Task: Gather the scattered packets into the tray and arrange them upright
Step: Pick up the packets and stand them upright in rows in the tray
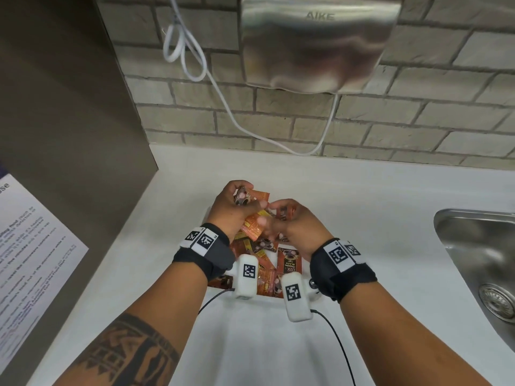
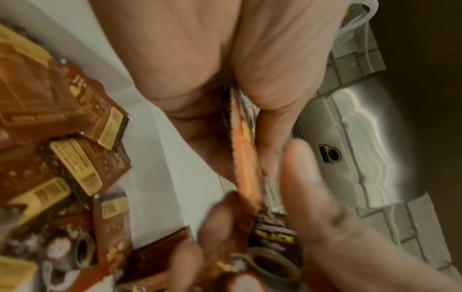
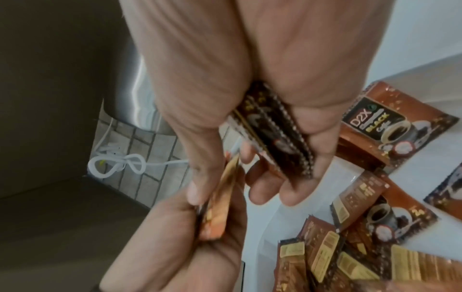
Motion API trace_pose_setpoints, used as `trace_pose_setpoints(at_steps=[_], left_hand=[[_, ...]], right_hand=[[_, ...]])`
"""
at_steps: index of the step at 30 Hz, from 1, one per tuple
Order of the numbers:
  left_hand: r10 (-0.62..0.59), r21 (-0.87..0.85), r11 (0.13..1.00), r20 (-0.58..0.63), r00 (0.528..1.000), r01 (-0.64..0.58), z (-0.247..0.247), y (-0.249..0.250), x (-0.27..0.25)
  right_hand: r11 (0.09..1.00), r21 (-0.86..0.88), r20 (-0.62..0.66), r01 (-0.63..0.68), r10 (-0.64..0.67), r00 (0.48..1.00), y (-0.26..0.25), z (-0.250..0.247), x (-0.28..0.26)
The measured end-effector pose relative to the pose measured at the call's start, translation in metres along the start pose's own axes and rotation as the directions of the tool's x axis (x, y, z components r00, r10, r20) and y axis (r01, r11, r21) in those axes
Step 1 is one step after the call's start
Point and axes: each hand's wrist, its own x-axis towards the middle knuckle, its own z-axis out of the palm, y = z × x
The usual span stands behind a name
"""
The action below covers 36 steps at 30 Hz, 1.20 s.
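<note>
Both hands hover together over a white tray (image 1: 269,298) on the counter. Several orange and brown coffee packets (image 1: 264,263) lie flat and jumbled inside it, some face up, some label side up. My left hand (image 1: 245,197) grips a small bunch of packets (image 2: 243,158) edge-on between thumb and fingers. My right hand (image 1: 278,214) clasps a stack of dark packets (image 3: 275,134) in its curled fingers, and its thumb touches the orange packets (image 3: 220,199) held by the left hand. Loose packets (image 3: 375,227) show beneath the right hand.
A steel sink (image 1: 479,260) is set into the white counter (image 1: 362,196) at the right. A metal hand dryer (image 1: 317,43) with a white cable (image 1: 223,107) hangs on the brick wall behind. A brown panel (image 1: 69,107) with a paper notice (image 1: 33,246) stands at the left.
</note>
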Motion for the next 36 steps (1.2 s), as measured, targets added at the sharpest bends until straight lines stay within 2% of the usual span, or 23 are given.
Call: trace_pose_setpoints(at_steps=[3, 5, 8, 11, 13, 15, 17, 20, 23, 24, 26, 29, 33, 36], left_hand=[[-0.025, -0.113, 0.993, 0.01, 1.0, 0.026, 0.009, 0.002, 0.001], [-0.053, -0.113, 0.992, -0.04, 0.998, 0.048, 0.009, 0.004, 0.004], [-0.128, -0.084, 0.989, -0.095, 0.987, 0.12, 0.004, 0.004, 0.008], [-0.221, -0.168, 0.961, 0.012, 0.975, 0.22, 0.007, 0.008, 0.004], [-0.235, -0.204, 0.946, 0.102, 0.967, 0.252, 0.011, 0.01, 0.0], [-0.198, -0.174, 0.959, 0.159, 0.967, 0.225, 0.013, 0.009, -0.002], [-0.152, -0.123, 0.977, 0.179, 0.972, 0.176, 0.012, 0.007, -0.002], [-0.095, -0.078, 0.991, 0.136, 0.986, 0.106, 0.009, 0.006, 0.0], [-0.05, -0.032, 0.998, 0.096, 0.994, 0.054, 0.007, 0.012, -0.001], [-0.029, -0.009, 0.999, 0.099, 0.995, 0.03, 0.006, 0.014, -0.001], [0.003, 0.067, 0.998, 0.137, 0.991, -0.012, 0.006, 0.016, -0.001], [0.024, 0.101, 0.994, 0.191, 0.981, -0.044, 0.008, 0.018, -0.003], [-0.073, -0.087, 0.992, 0.146, 0.987, 0.087, 0.006, 0.018, 0.0], [-0.043, -0.077, 0.996, 0.132, 0.99, 0.053, 0.009, 0.015, 0.001]], right_hand=[[0.999, -0.049, -0.057, -0.016, 0.013, 0.998, 0.001, 0.005, 0.0], [0.999, -0.037, -0.123, 0.002, -0.007, 0.992, -0.001, 0.001, 0.001], [0.985, -0.098, -0.275, 0.145, -0.167, 0.947, -0.004, -0.007, 0.001], [0.913, -0.315, -0.304, 0.258, -0.355, 0.884, -0.008, -0.006, -0.002], [0.874, -0.405, -0.292, 0.27, -0.403, 0.868, -0.011, -0.003, -0.006], [0.867, -0.414, -0.29, 0.278, -0.415, 0.863, -0.013, -0.002, -0.007], [0.883, -0.37, -0.27, 0.29, -0.401, 0.875, -0.01, -0.003, -0.006], [0.937, -0.214, -0.272, 0.275, -0.327, 0.905, -0.005, -0.006, -0.002], [0.986, 0.01, -0.335, 0.164, -0.152, 0.93, -0.008, -0.01, -0.003], [0.988, 0.115, -0.292, 0.104, -0.066, 0.954, -0.008, -0.01, -0.003], [0.985, 0.173, -0.157, 0.01, 0.017, 0.987, -0.005, -0.01, -0.001], [0.974, 0.227, -0.017, 0.006, -0.003, 1.0, -0.003, -0.009, 0.001], [0.952, 0.302, -0.096, 0.054, -0.026, 0.995, -0.007, -0.018, 0.0], [0.962, 0.267, -0.088, 0.06, -0.037, 0.995, -0.006, -0.013, -0.002]])
